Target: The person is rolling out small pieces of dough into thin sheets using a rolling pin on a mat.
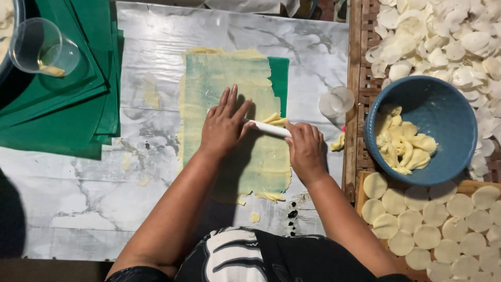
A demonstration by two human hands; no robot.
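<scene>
A thin sheet of pale yellow dough point(229, 83) lies spread over a green plastic sheet point(279, 78) on the marble-patterned table point(94, 198). A white rod-shaped roller point(269, 128) lies across the dough. My left hand point(224, 125) rests flat on its left part, fingers spread. My right hand point(305, 149) presses on the roller's right end, fingers curled over it. A small scrap of dough point(275, 119) clings by the roller.
A stack of green sheets point(57, 109) and a clear plastic cup point(42, 47) sit at the left. A blue bowl point(454, 104) with dough scraps stands right of the table, above cut dough rounds point(443, 224). White chips point(449, 36) cover a woven tray. A clear lid point(336, 102) lies nearby.
</scene>
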